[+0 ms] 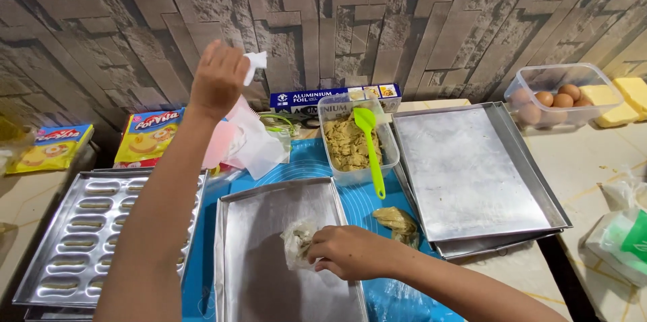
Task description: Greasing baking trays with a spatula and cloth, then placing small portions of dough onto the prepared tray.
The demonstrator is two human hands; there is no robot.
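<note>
- The right hand (pixel 347 252) rests low over a rectangular metal baking tray (pixel 269 207), fingers curled down and closed on a crumpled piece of clear plastic wrap with dough inside (pixel 298 241).
- That wrapped dough sits just past the right fingertips, pressed against the tray's floor near its middle.
- The left hand (pixel 217 80) is raised high in front of the stone-patterned wall (pixel 404 12), fingers pinched together on a small white scrap (pixel 256 64) that sticks out beyond them.
- Below the left fingers hangs a loose plastic bag with something pink in it (pixel 246 140).
- Beyond the right fingers, on a blue silicone mat (pixel 306 160), lies a bare lump of brownish dough (pixel 397 222).
- Further out from that lump stands a clear rectangular tub of the same dough (pixel 350 143), with a green spatula (pixel 369 147) leaning in it, handle hanging over the near rim.
- To the right of the right hand lie stacked flat metal trays (pixel 472 173), and well beyond them a clear box of eggs (pixel 559 96) with yellow blocks (pixel 623 99) beside it.
- Under the left forearm is a finger-shaped mould pan (pixel 81 234).
</note>
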